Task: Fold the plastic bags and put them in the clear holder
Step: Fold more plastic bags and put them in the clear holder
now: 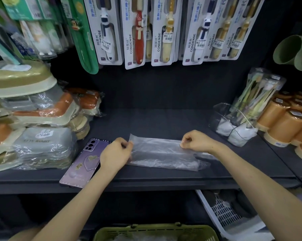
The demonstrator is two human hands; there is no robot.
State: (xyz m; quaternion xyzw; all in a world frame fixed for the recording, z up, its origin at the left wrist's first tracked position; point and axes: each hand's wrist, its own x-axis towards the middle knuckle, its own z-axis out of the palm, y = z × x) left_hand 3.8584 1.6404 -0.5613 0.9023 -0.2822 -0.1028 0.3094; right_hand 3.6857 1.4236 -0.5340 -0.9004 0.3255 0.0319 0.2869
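Translucent crinkled plastic bag [164, 154] lies flat left of the clear plastic holder [233, 119], long axis running roughly toward it; my right hand [197, 140] pinches the nearer end, my left hand [115, 154] the farther end.

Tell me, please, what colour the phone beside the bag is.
Glossy purple rectangular phone with heart decorations; head view.

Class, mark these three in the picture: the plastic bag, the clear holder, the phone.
plastic bag [162, 153], head view, middle of the flat sheet.
clear holder [216, 115], head view, left wall.
phone [84, 162], head view, middle of its back.
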